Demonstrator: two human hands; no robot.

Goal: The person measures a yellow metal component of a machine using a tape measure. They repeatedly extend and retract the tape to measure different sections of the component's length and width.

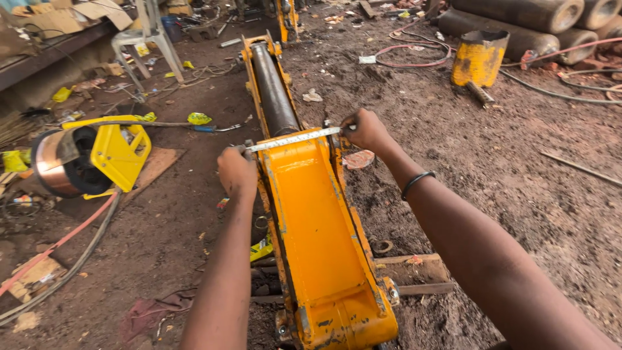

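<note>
Left hand point(236, 170) and right hand point(366, 129) each pinch a tape measure point(295, 138) stretched across the yellow steel arm point(317, 240), edge to edge.

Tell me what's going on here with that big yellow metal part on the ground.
A person is stretching a measuring tape across the width of a long yellow steel arm that lies on the dirt floor. The left hand pins one end of the tape at the arm's left edge, and the right hand holds the other end at the right edge. A dark cylinder runs along the arm beyond the tape. A spool of copper-coloured wire in a yellow holder sits off to the left.
</note>
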